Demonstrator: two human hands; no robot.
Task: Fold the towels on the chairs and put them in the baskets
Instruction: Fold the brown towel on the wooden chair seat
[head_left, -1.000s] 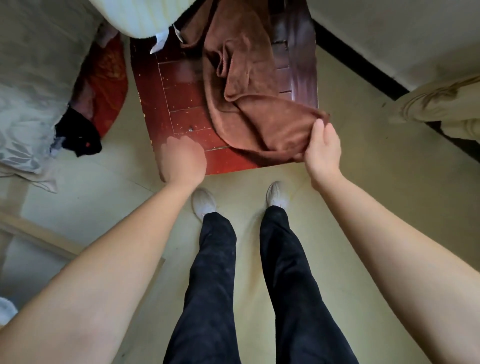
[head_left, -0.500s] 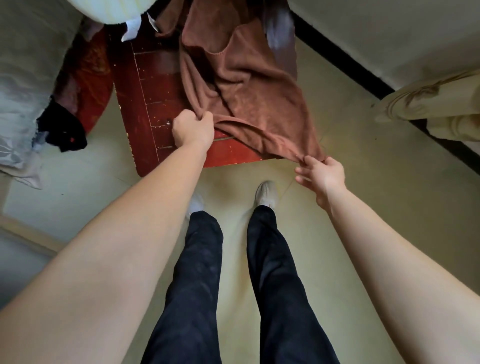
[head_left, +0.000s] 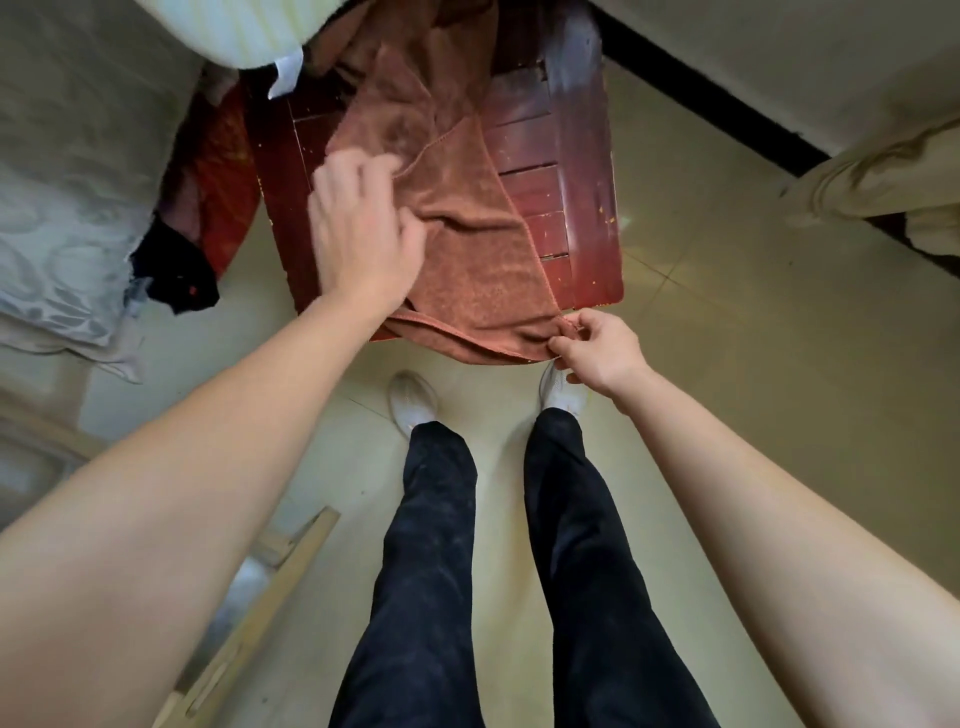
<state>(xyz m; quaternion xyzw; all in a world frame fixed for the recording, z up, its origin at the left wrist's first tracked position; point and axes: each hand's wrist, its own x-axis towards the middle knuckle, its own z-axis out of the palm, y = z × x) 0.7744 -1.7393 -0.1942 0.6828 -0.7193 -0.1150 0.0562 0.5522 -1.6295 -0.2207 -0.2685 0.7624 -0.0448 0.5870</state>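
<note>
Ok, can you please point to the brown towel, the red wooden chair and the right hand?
brown towel (head_left: 467, 249): head view, middle of the cloth lying on the seat.
red wooden chair (head_left: 535, 192): head view, bare seat slats.
right hand (head_left: 602, 349): head view, middle of the hand, pinching the towel's corner.

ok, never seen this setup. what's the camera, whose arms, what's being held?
No machine here: a person works with bare hands, and the one camera sits on their head, looking forward and down. A brown towel lies rumpled on the seat of a dark red wooden chair, its near edge hanging over the front. The right hand pinches the towel's near corner. The left hand lies on the towel further back; it is blurred, so I cannot tell if it grips. No basket is in view.
</note>
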